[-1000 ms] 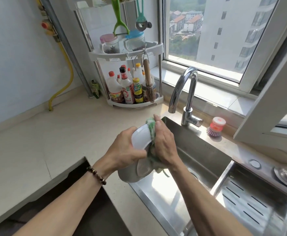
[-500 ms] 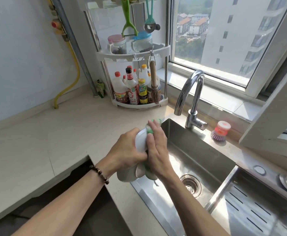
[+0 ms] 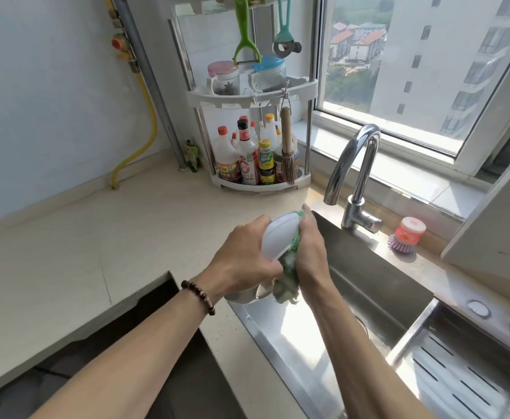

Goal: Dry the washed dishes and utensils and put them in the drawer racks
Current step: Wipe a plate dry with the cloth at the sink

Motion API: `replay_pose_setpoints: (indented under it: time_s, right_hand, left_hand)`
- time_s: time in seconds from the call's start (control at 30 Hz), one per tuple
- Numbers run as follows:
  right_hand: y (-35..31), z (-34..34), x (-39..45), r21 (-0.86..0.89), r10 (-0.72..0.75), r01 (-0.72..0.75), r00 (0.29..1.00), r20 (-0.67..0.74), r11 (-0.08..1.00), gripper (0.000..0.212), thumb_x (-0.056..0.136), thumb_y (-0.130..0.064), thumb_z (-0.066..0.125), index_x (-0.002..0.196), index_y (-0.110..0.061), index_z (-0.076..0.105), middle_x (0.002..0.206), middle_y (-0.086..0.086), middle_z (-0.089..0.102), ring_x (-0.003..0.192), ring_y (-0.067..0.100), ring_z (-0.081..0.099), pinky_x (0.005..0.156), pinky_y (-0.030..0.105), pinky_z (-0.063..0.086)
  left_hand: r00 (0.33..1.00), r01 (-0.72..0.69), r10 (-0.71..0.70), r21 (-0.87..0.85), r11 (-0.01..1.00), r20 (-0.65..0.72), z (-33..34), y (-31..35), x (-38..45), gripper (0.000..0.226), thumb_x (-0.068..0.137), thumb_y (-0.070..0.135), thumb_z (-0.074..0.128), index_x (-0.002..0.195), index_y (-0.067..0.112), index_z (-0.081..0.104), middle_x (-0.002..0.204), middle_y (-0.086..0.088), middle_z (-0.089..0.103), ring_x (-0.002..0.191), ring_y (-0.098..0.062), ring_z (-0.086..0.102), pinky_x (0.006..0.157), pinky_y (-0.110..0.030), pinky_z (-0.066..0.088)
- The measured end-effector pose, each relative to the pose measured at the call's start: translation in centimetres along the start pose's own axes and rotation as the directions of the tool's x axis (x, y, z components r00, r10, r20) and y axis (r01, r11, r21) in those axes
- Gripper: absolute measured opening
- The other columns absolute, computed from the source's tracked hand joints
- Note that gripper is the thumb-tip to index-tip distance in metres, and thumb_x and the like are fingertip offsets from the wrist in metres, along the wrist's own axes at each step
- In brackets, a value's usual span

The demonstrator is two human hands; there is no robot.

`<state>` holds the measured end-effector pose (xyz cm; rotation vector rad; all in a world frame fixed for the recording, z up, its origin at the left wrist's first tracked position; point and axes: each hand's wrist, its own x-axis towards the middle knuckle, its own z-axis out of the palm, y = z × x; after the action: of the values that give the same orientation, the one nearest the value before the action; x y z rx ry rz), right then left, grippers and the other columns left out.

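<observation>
Big beige table point(image 3: 66, 261) fills the whole 9 o'clock side, with the steel sink point(image 3: 377, 285) sunk in toward 4 o'clock and its curved faucet point(image 3: 353, 173) at about 2 o'clock from the hands. Corner rack point(image 3: 253, 95) of sauce bottles sits up at 12. Dead center, the left hand point(image 3: 244, 258) grips a white bowl point(image 3: 276, 237), fingers curled round its outside, held over the sink's near edge. The right hand point(image 3: 311, 249) is just at 3 o'clock of it, fingers wrapped on a green cloth point(image 3: 290, 264) pressed against the bowl. Little pink dish brush point(image 3: 408, 235) sits at 3 o'clock by the faucet.
</observation>
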<state>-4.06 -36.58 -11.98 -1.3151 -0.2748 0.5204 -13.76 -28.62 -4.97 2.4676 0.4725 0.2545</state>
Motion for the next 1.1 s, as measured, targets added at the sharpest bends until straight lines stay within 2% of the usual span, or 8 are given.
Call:
replay_pose_setpoints:
  time_s: [0.1,0.2,0.3,0.43,0.6,0.8,0.97,1.1]
  right_hand:
    - [1.5,0.2,-0.5,-0.173,-0.061,0.066,0.997,0.037,0.983,0.048,0.095,-0.064,0.034,0.140,-0.051,0.045,0.152,-0.004,0.044,0.136,0.017,0.048,0.112,0.046,0.041]
    - [1.4,-1.6,0.3,0.244,0.260,-0.259,0.965,0.027,0.935,0.045,0.093,-0.057,0.044,0.098,-0.019,0.068,0.098,0.014,0.067,0.090,0.029,0.067,0.072,0.041,0.057]
    - [0.8,-2.5,0.6,0.349,0.395,-0.397,0.915,0.082,0.849,0.041,0.088,-0.050,0.050,0.083,-0.012,0.065,0.077,0.015,0.061,0.074,0.029,0.061,0.066,0.036,0.050]
    - [-0.2,-2.9,1.4,-0.002,0.198,-0.202,0.962,-0.190,0.979,0.032,0.075,-0.045,0.047,0.074,-0.019,0.065,0.084,0.009,0.063,0.085,0.026,0.056,0.077,0.041,0.046]
    - [-3.5,-1.0,1.0,-0.506,-0.160,0.160,0.986,0.043,0.848,0.057,0.075,-0.055,0.034,0.059,-0.003,0.047,0.067,0.021,0.055,0.069,0.038,0.050,0.073,0.057,0.047]
    - [-2.1,1.9,-3.1,-0.477,-0.292,0.343,0.939,0.179,0.809,0.050,0.096,-0.049,0.030,0.137,-0.037,0.056,0.149,-0.011,0.039,0.143,0.010,0.030,0.120,0.033,0.020]
    - [-1.1,1.6,-0.9,-0.192,-0.034,0.051,0.995,0.094,0.980,0.045,0.091,-0.061,0.029,0.117,-0.043,0.062,0.135,-0.002,0.060,0.127,0.022,0.055,0.112,0.052,0.040]
    - [-0.8,3.1,-2.4,-0.238,-0.186,0.225,0.967,0.177,0.945,0.057,0.096,-0.050,0.032,0.151,-0.037,0.037,0.161,-0.013,0.028,0.149,0.003,0.023,0.123,0.029,0.016]
  left_hand:
    - [1.000,0.014,-0.014,0.009,1.000,-0.001,-0.1,0.1,0.0,0.048,0.073,0.021,0.084,0.111,0.015,0.056,0.098,0.000,0.062,0.083,-0.021,0.064,0.060,-0.022,0.052]
    - [0.995,-0.094,0.094,0.006,0.996,0.046,0.1,0.8,-0.7,0.047,0.073,0.018,0.083,0.110,0.014,0.054,0.099,-0.001,0.060,0.086,-0.022,0.064,0.060,-0.025,0.056]
    - [0.992,-0.118,0.120,-0.082,0.990,0.023,0.0,0.3,-1.2,0.054,0.070,0.023,0.083,0.116,0.011,0.057,0.101,-0.002,0.061,0.086,-0.021,0.065,0.061,-0.031,0.060]
    - [1.000,-0.009,0.012,-0.280,0.960,0.007,-0.9,-0.8,-1.6,0.060,0.061,0.036,0.081,0.115,0.017,0.063,0.101,-0.001,0.068,0.088,-0.021,0.069,0.067,-0.039,0.062]
    - [0.979,0.081,-0.045,-0.174,0.981,0.199,-3.1,-0.9,0.1,0.061,0.054,0.028,0.081,0.114,0.026,0.067,0.099,0.002,0.069,0.088,-0.018,0.068,0.074,-0.037,0.060]
    - [0.996,0.081,-0.086,-0.311,0.947,-0.003,-1.4,-1.6,-0.7,0.046,0.060,0.011,0.080,0.102,0.026,0.067,0.092,0.004,0.072,0.085,-0.019,0.070,0.074,-0.040,0.060]
    - [0.995,0.059,-0.074,-0.198,0.978,-0.069,-0.9,-1.4,-1.7,0.057,0.057,0.022,0.078,0.112,0.024,0.065,0.095,0.007,0.067,0.084,-0.014,0.066,0.067,-0.029,0.057]
    - [0.985,0.091,-0.119,-0.210,0.973,-0.124,-1.5,-2.0,-1.2,0.042,0.065,0.011,0.082,0.096,0.028,0.061,0.089,0.006,0.066,0.079,-0.015,0.065,0.058,-0.017,0.048]
